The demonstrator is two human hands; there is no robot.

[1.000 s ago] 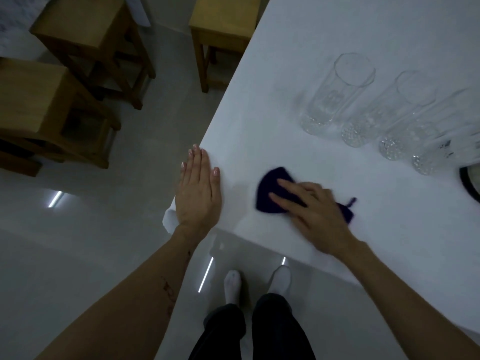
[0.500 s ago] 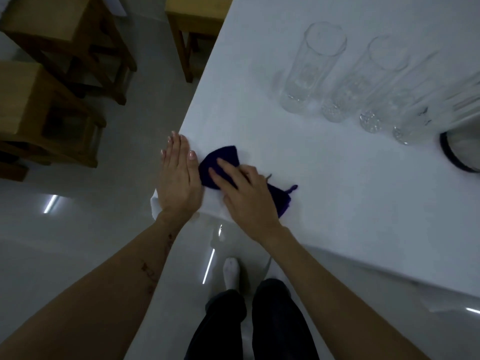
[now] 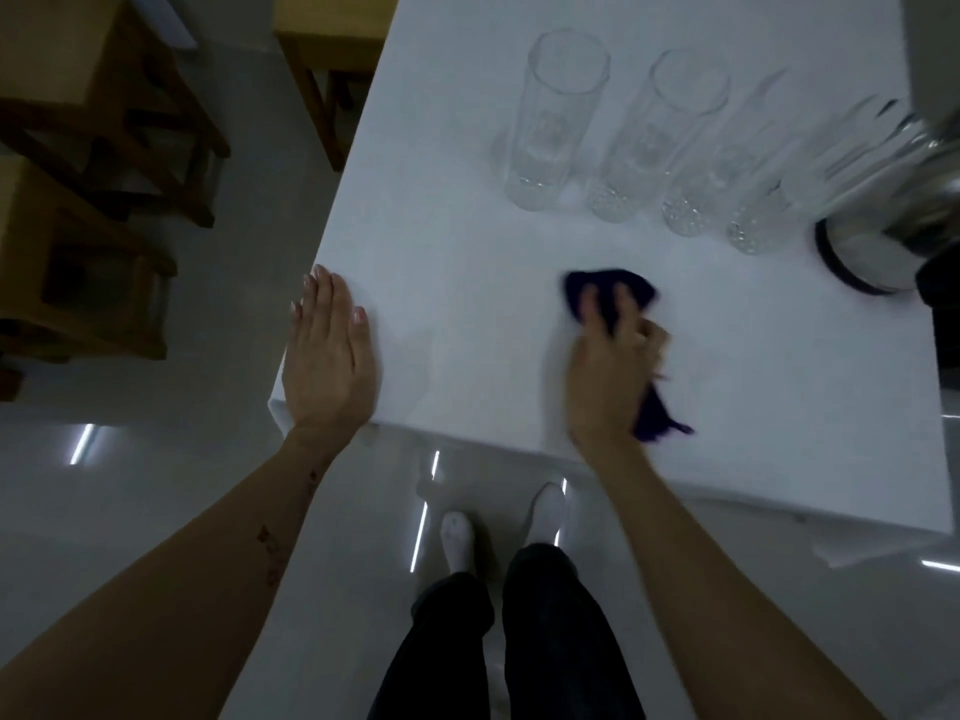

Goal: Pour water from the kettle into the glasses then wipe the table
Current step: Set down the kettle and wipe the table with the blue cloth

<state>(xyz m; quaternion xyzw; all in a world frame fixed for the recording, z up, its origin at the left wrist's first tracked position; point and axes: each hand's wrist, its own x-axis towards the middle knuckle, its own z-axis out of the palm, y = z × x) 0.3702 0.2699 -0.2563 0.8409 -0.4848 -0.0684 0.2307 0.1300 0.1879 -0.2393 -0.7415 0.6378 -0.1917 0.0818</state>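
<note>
My right hand (image 3: 610,371) presses a dark blue cloth (image 3: 608,291) onto the white table (image 3: 467,304), fingers curled over it; part of the cloth trails out behind my palm. My left hand (image 3: 330,361) lies flat and open on the table's near left corner. Several tall clear glasses (image 3: 550,122) stand in a row farther back on the table. To the right of the glasses sits the shiny metal kettle (image 3: 893,215), partly cut off by the frame edge.
Wooden stools (image 3: 88,163) stand on the grey floor to the left of the table. My legs and white socks (image 3: 457,537) are below the table's near edge. A dark object (image 3: 940,288) sits at the right edge next to the kettle.
My right hand has slid the cloth away from my left hand, to the right and farther onto the table. My left hand has stayed flat on the corner.
</note>
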